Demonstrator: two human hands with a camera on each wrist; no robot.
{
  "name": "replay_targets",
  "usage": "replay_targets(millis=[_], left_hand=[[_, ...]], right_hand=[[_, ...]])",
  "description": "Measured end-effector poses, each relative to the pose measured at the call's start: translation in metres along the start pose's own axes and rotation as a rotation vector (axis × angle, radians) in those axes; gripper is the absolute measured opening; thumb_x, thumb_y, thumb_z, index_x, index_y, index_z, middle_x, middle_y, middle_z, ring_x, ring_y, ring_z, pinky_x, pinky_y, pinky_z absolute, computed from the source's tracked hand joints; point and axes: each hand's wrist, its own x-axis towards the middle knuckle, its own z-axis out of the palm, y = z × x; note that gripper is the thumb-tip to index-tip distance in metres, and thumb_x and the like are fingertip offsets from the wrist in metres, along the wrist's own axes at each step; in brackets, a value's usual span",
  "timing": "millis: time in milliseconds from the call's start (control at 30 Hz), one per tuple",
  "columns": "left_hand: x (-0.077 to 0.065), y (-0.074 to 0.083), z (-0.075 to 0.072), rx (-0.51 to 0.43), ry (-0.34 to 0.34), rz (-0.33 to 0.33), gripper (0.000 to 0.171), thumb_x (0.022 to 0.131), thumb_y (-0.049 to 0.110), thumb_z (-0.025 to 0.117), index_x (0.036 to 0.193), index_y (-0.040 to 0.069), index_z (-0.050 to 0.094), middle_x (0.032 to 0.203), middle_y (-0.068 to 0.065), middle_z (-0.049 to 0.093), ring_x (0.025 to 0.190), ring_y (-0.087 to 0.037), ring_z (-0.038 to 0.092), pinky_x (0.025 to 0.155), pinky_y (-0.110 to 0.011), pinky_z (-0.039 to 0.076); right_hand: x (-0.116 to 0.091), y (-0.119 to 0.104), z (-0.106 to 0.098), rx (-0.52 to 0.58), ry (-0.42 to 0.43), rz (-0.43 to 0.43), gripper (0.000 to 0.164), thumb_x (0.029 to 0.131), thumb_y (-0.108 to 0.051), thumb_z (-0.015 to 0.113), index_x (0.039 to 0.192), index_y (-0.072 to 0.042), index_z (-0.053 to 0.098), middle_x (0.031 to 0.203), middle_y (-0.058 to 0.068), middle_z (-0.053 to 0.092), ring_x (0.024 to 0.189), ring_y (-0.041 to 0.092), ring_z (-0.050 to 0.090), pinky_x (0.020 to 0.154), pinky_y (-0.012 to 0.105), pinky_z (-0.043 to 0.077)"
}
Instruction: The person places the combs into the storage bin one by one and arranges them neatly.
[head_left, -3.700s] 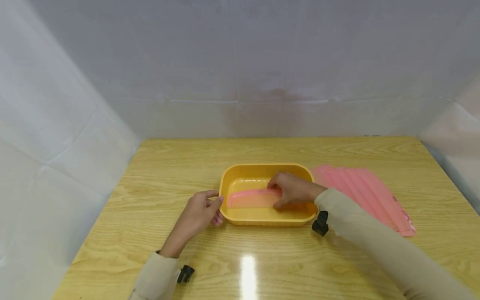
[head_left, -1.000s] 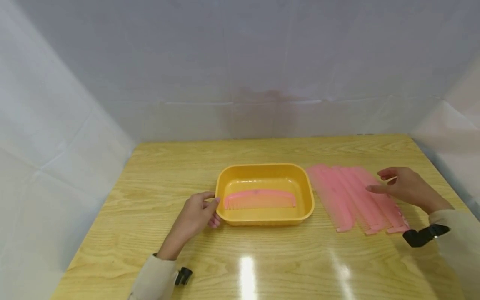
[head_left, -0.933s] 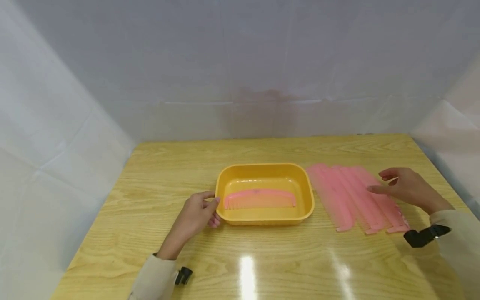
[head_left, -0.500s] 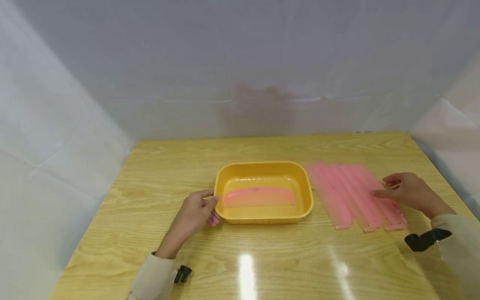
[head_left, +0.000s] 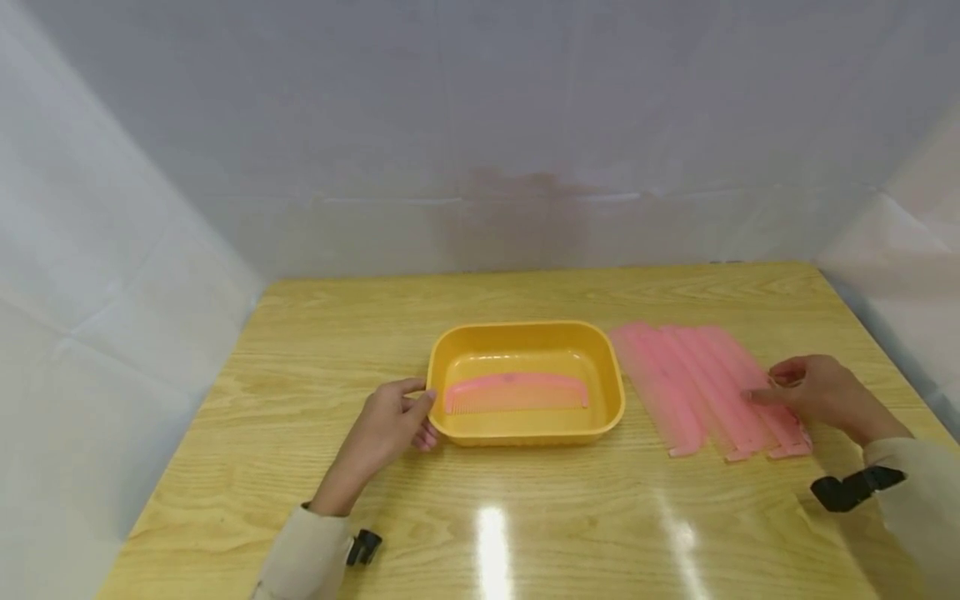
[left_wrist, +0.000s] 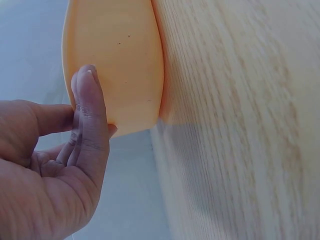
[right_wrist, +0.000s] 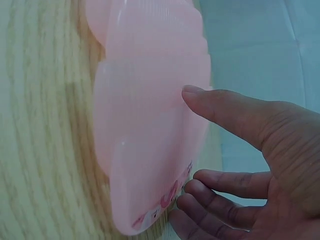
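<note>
A yellow plastic basin [head_left: 525, 438] stands on the table with one pink comb [head_left: 517, 392] lying flat inside, teeth toward me. My left hand [head_left: 386, 427] holds the basin's left rim; the left wrist view shows the thumb at the rim and fingers [left_wrist: 92, 100] against the outer wall. To the right of the basin lie several overlapping pink combs [head_left: 678, 387]. My right hand [head_left: 821, 396] is at the rightmost comb [right_wrist: 155, 175], which bears a printed pattern along one edge. Its thumb is over the comb's face, its fingers by the patterned edge, apart from the thumb.
The wooden table [head_left: 420, 517] has its far edge near a pale sheet wall [head_left: 450, 133], with more sheeting on both sides. A black wrist camera [head_left: 855, 487] sits at the right cuff, another black camera [head_left: 363, 547] at the left.
My right hand has left the comb in the basin and moved right to the other combs, lowering slightly toward the rightmost one in the last second. The left hand stays on the rim.
</note>
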Motion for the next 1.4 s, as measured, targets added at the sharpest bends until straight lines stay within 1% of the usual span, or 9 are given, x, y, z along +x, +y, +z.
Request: replay_targets(millis=[133, 233, 300, 400, 533, 667, 967, 1200, 1400], left_hand=[[0.0006, 0.0002, 0.0002, 0.003, 0.005, -0.002, 0.041, 0.108, 0.014, 0.05, 0.142, -0.009, 0.05, 0.074, -0.012, 0.071, 0.062, -0.023, 0.069, 0.06, -0.038, 0.063], [0.001, -0.0002, 0.0006, 0.005, 0.01, -0.004, 0.041, 0.108, 0.014, 0.05, 0.142, -0.009, 0.05, 0.073, -0.012, 0.07, 0.062, -0.022, 0.069, 0.06, -0.038, 0.063], [0.0011, -0.0005, 0.001, 0.006, 0.011, -0.006, 0.041, 0.108, 0.015, 0.05, 0.142, -0.008, 0.05, 0.073, -0.011, 0.07, 0.062, -0.022, 0.069, 0.06, -0.038, 0.063], [0.0011, -0.0004, 0.0011, 0.006, 0.01, -0.01, 0.041, 0.108, 0.015, 0.05, 0.142, -0.007, 0.05, 0.073, -0.011, 0.07, 0.062, -0.022, 0.069, 0.06, -0.038, 0.063], [0.0011, 0.0002, 0.0013, 0.006, 0.008, -0.013, 0.041, 0.108, 0.016, 0.05, 0.142, -0.007, 0.05, 0.073, -0.01, 0.07, 0.063, -0.023, 0.069, 0.06, -0.038, 0.063], [0.0007, 0.0005, 0.0011, 0.005, 0.005, -0.008, 0.041, 0.108, 0.015, 0.05, 0.142, -0.008, 0.049, 0.073, -0.011, 0.07, 0.062, -0.024, 0.069, 0.06, -0.039, 0.063], [0.0001, 0.0005, 0.0004, 0.007, 0.008, -0.008, 0.042, 0.108, 0.015, 0.05, 0.142, -0.009, 0.049, 0.074, -0.012, 0.07, 0.063, -0.023, 0.069, 0.06, -0.038, 0.063], [0.0002, 0.0013, 0.0004, 0.007, 0.006, -0.009, 0.041, 0.108, 0.014, 0.05, 0.142, -0.009, 0.049, 0.074, -0.013, 0.071, 0.063, -0.024, 0.07, 0.06, -0.038, 0.063], [0.0006, 0.0016, 0.0003, 0.012, 0.004, -0.012, 0.041, 0.108, 0.015, 0.05, 0.142, -0.008, 0.05, 0.075, -0.013, 0.071, 0.064, -0.025, 0.07, 0.06, -0.039, 0.063]], right_hand=[[-0.0002, 0.0012, 0.0012, 0.014, 0.006, 0.01, 0.088, 0.088, -0.05, 0.076, 0.129, 0.023, 0.05, 0.123, 0.04, 0.056, 0.096, 0.036, 0.063, 0.068, 0.034, 0.058], [-0.0007, 0.0019, 0.0015, 0.029, 0.005, 0.016, 0.087, 0.088, -0.05, 0.077, 0.128, 0.023, 0.051, 0.122, 0.039, 0.056, 0.095, 0.034, 0.064, 0.068, 0.034, 0.057], [-0.0013, 0.0022, 0.0016, 0.035, 0.008, 0.016, 0.086, 0.088, -0.05, 0.077, 0.128, 0.022, 0.052, 0.123, 0.038, 0.057, 0.097, 0.035, 0.063, 0.071, 0.035, 0.057], [-0.0019, 0.0026, 0.0017, 0.043, 0.013, 0.008, 0.083, 0.088, -0.048, 0.078, 0.127, 0.021, 0.054, 0.124, 0.038, 0.057, 0.101, 0.036, 0.063, 0.073, 0.034, 0.057], [-0.0024, 0.0028, 0.0016, 0.066, 0.01, 0.011, 0.081, 0.088, -0.046, 0.078, 0.127, 0.021, 0.055, 0.124, 0.037, 0.058, 0.094, 0.026, 0.064, 0.071, 0.03, 0.056], [-0.0026, 0.0021, 0.0027, 0.084, 0.016, 0.015, 0.078, 0.088, -0.044, 0.078, 0.126, 0.021, 0.056, 0.125, 0.038, 0.058, 0.088, 0.016, 0.063, 0.069, 0.029, 0.056], [-0.0013, -0.001, 0.0035, 0.082, 0.046, 0.009, 0.069, 0.089, -0.037, 0.079, 0.119, 0.022, 0.06, 0.113, 0.033, 0.064, 0.08, 0.017, 0.063, 0.063, 0.029, 0.055], [-0.0017, -0.0009, 0.0047, 0.107, 0.04, 0.01, 0.07, 0.089, -0.036, 0.079, 0.122, 0.023, 0.057, 0.117, 0.035, 0.061, 0.08, 0.015, 0.063, 0.063, 0.029, 0.056], [0.0004, -0.0009, 0.0043, 0.128, 0.039, -0.001, 0.071, 0.089, -0.035, 0.079, 0.124, 0.022, 0.055, 0.116, 0.033, 0.062, 0.081, 0.015, 0.062, 0.063, 0.029, 0.057]])
